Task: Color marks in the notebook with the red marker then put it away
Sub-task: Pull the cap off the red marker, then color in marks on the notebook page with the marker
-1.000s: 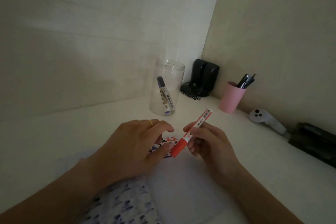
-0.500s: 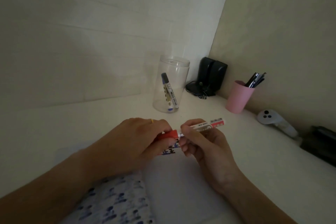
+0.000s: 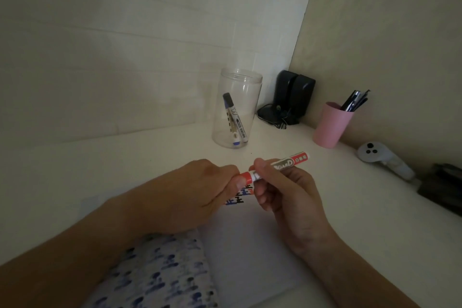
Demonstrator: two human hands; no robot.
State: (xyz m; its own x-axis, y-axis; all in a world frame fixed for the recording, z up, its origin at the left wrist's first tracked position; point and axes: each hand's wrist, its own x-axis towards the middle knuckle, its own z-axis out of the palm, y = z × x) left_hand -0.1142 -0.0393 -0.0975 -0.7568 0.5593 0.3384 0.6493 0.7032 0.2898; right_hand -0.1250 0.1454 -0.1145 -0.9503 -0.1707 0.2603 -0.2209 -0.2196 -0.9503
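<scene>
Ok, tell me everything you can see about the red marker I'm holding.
The red marker is a slim white barrel, plastic by its look, with a red cap and a red printed band near its far end. It lies roughly level above the open notebook. The right hand grips the barrel; the left hand pinches the red cap between its fingers. The cap looks seated on the barrel. Its tip is hidden.

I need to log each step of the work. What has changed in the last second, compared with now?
The right hand turned the red marker from steeply tilted to nearly level. The left hand left the notebook and closed its grip on the marker's red cap end. The jar, the pink cup and the notebook stayed put.
</scene>
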